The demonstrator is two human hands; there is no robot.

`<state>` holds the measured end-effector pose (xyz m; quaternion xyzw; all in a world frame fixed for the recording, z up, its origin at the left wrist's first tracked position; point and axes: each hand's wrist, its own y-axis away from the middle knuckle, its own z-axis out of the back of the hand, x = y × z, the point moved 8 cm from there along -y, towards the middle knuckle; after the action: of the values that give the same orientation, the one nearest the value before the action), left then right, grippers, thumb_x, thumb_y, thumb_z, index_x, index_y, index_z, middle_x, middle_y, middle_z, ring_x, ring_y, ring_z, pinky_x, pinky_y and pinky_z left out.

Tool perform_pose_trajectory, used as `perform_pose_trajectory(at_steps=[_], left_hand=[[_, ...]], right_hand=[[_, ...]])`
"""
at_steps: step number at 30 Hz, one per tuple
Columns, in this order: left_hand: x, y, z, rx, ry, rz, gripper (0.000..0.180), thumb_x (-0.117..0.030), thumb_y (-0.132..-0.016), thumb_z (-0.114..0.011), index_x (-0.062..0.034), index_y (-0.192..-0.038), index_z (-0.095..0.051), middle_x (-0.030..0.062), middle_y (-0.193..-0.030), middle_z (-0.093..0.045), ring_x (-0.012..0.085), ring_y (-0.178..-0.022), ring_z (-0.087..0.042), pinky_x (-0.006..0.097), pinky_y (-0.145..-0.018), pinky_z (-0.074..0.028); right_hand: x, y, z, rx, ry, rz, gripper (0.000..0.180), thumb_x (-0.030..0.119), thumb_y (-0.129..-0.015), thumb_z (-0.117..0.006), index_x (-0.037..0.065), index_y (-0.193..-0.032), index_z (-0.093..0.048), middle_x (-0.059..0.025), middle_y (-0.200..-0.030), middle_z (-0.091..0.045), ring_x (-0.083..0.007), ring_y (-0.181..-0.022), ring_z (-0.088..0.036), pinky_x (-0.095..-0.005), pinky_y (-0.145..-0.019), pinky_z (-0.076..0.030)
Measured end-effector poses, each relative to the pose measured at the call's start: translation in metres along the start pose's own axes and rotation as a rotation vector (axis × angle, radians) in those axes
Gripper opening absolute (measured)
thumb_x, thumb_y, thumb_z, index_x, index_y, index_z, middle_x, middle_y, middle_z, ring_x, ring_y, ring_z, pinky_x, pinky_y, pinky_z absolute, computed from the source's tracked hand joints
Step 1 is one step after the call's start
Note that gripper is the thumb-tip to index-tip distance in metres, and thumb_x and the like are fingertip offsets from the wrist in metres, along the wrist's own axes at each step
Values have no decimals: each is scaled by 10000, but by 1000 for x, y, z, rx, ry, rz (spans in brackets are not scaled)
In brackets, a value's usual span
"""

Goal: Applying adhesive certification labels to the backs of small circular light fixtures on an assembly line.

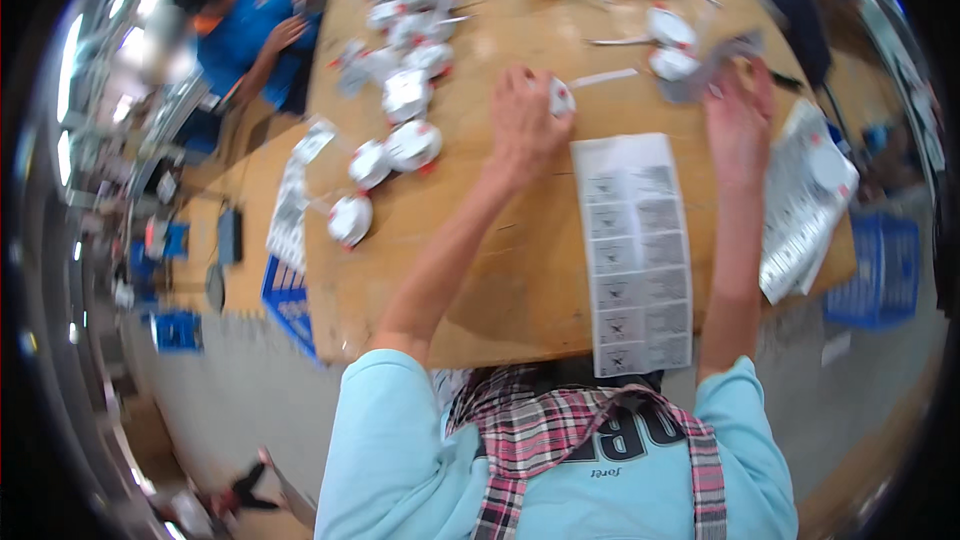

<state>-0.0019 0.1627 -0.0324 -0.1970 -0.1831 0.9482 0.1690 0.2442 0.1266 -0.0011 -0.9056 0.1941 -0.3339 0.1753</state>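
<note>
My left hand (525,125) is closed around a small white round unit (562,98) with a red mark, over the middle of the wooden table (460,290). A thin white strip (606,77) sticks out from it to the right. Farther right, my right hand (738,115) grips a greyish see-through plastic bag (712,68); motion blurs the fingers somewhat. Two similar white units (671,28) lie close beside the bag, partly behind it. Between my forearms lies a long printed sheet (632,250), split into panels, its lower end over the table's near edge.
Many more white round units (406,95) with red parts lie along the table's left and far side. Printed sheets (803,205) rest at the right edge, others (290,202) at the left. Blue crates (872,270) stand below. A person in blue (250,30) works at the far left.
</note>
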Motion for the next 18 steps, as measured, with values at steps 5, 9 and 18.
perform_pose_trajectory(at_steps=[5,9,18], left_hand=[[37,95,42,7,-80,234,566,-335,-653,-713,42,-1022,-508,193,-995,-495,328,-970,-463,417,-868,-390],[47,154,55,-29,-25,383,758,-462,-619,-753,38,-1098,-445,202,-1071,-455,334,-1019,-433,438,-887,-360],[19,217,91,-166,-17,417,937,-491,-606,-765,72,-1251,-383,178,-1093,-424,313,-1037,-401,438,-889,-319]], right_hand=[[-29,0,37,-39,229,-138,441,1,-874,-528,12,-1296,-397,-212,-1290,-492,-302,-1163,-514,-423,-1029,-366],[-55,5,27,65,287,-246,408,77,-929,-506,-26,-1313,-416,-181,-1309,-490,-253,-1207,-491,-338,-1037,-363],[-74,22,-37,483,527,-414,427,93,-969,-448,-49,-1366,-382,-78,-1271,-492,-127,-1088,-497,-246,-979,-359]])
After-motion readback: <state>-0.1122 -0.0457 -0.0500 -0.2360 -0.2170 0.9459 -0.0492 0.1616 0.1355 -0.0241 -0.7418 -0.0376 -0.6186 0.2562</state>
